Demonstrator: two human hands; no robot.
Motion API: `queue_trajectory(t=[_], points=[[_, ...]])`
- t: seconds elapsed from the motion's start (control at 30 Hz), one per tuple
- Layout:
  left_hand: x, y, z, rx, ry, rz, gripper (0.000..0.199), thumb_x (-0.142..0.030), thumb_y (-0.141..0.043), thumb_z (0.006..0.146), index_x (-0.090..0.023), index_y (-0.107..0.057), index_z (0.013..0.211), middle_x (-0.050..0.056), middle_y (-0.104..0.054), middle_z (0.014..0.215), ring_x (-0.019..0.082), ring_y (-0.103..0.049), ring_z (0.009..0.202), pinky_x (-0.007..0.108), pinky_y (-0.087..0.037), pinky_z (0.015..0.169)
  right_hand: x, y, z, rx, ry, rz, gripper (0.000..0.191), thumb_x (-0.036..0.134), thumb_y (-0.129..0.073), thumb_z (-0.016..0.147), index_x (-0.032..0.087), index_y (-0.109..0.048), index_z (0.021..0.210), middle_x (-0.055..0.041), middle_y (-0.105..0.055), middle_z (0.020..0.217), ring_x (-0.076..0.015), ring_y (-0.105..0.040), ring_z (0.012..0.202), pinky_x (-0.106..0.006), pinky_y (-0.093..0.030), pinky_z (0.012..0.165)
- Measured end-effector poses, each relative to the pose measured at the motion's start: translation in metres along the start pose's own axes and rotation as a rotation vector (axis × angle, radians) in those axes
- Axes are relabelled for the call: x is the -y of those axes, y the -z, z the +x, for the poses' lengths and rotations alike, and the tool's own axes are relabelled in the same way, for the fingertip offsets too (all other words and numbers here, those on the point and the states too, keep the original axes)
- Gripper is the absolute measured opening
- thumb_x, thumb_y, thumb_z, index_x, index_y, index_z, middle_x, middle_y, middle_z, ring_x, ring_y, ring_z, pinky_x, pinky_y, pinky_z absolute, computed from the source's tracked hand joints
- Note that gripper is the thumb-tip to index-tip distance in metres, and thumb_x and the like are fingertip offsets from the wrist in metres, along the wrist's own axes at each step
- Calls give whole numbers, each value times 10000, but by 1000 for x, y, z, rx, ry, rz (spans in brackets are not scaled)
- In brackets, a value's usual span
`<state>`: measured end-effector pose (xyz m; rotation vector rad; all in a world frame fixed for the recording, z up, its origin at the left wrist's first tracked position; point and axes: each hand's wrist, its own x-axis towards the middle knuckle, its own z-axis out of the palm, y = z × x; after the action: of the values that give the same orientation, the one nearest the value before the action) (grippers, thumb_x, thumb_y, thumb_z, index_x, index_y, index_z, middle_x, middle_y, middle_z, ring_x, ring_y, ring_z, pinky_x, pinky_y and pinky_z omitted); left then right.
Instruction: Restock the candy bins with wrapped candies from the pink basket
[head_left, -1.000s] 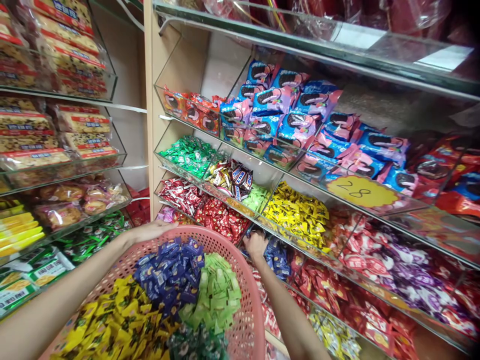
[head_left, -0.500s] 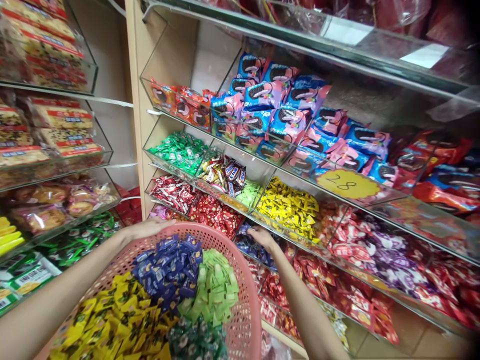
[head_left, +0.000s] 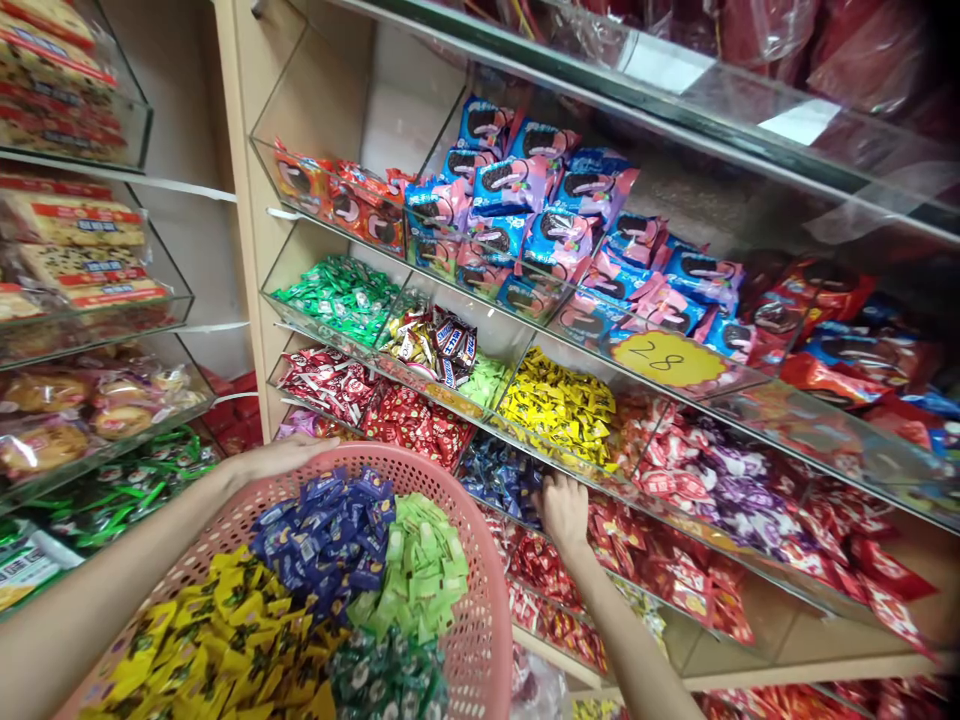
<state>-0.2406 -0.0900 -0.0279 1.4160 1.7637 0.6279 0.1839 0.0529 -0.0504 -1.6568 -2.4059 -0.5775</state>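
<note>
A pink plastic basket (head_left: 491,560) holds heaps of wrapped candies: yellow (head_left: 217,640), dark blue (head_left: 326,540), light green (head_left: 424,570) and dark green (head_left: 390,675). Along the basket's far left rim lies my left hand (head_left: 281,457), holding it there; some of its fingers are hidden. My right hand (head_left: 565,507) is curled closed at the right end of a shelf compartment of dark blue candies (head_left: 499,475). Its fingertips are out of sight, and whatever they hold cannot be made out.
Glass-fronted shelves carry yellow candies (head_left: 559,405), red candies (head_left: 416,425), green candies (head_left: 337,295) and blue cookie packs (head_left: 514,185). A yellow "28" tag (head_left: 667,358) hangs on a shelf edge. Further shelves with packaged pastries (head_left: 82,240) stand at the left.
My right hand has moved right and slightly down along the blue candy compartment, and its fingers have curled in. My left hand stays at the basket rim. The view has shifted a little right.
</note>
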Motion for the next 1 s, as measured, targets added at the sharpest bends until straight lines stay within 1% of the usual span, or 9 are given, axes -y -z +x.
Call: queue_trajectory(t=[0.13, 0.23, 0.3, 0.37, 0.5, 0.57, 0.67, 0.87, 1.0], points=[[2, 0, -2, 59, -46, -85, 632, -633, -380, 713, -146, -611, 1041, 20, -626, 1012, 224, -518, 994, 255, -365, 863, 13, -8, 0, 86, 28, -143, 280, 90, -363, 771, 117, -617, 886, -173, -545, 967, -270, -432, 929, -372, -271, 752], [3, 2, -5, 67, -24, -90, 612, -629, -391, 710, -143, -631, 995, 8, -651, 945, 218, -537, 958, 239, -386, 835, 16, -9, 1, 137, 17, -150, 335, 56, -333, 771, 114, -599, 965, -173, -544, 962, -257, -430, 909, -367, -270, 744], [4, 4, -7, 64, -4, -89, 609, -631, -394, 706, -141, -637, 973, 2, -659, 916, 215, -543, 944, 231, -391, 824, 17, -6, 0, 114, -15, -140, 362, 75, -349, 773, 107, -540, 1079, -177, -534, 983, -258, -425, 910, -370, -268, 743], [5, 5, -9, 67, 4, -96, 604, -632, -399, 701, -146, -634, 973, 0, -656, 928, 209, -545, 943, 229, -386, 831, 21, 0, 1, 95, -18, -111, 378, 121, -393, 769, 105, -492, 1134, -179, -520, 1005, -264, -414, 930, -373, -264, 749], [6, 4, -12, 67, 20, -121, 596, -636, -405, 691, -150, -642, 942, 11, -655, 935, 203, -563, 910, 231, -392, 820, 38, 2, 7, 142, 105, 4, 295, 259, -458, 766, 164, -532, 1035, -132, -516, 1016, -257, -407, 952, -352, -266, 751], [6, 3, -12, 68, 21, -128, 590, -632, -403, 695, -146, -643, 929, 15, -660, 906, 205, -572, 886, 235, -400, 804, 48, -6, 11, 171, 140, 46, 258, 304, -464, 768, 181, -547, 980, -107, -526, 1007, -248, -410, 953, -338, -272, 747], [4, 3, -13, 70, -1, -129, 574, -619, -411, 697, -140, -646, 908, 17, -663, 884, 205, -571, 875, 238, -400, 800, 57, -21, 17, 195, 136, 79, 226, 299, -480, 763, 180, -550, 941, -96, -540, 995, -237, -410, 964, -325, -271, 757], [4, 4, -16, 59, 2, -185, 598, -629, -402, 692, -114, -649, 871, 36, -666, 849, 205, -581, 826, 256, -404, 799, 49, -33, 20, 200, 126, 190, 214, 279, -480, 765, 201, -527, 958, -61, -559, 993, -216, -423, 952, -307, -272, 745], [7, 5, -13, 53, -16, -147, 592, -618, -404, 698, -115, -645, 895, 37, -657, 900, 210, -568, 862, 257, -400, 806, 46, -35, 22, 239, 134, 246, 301, 344, -464, 784, 230, -501, 1060, -67, -536, 1045, -212, -412, 987, -304, -272, 755]])
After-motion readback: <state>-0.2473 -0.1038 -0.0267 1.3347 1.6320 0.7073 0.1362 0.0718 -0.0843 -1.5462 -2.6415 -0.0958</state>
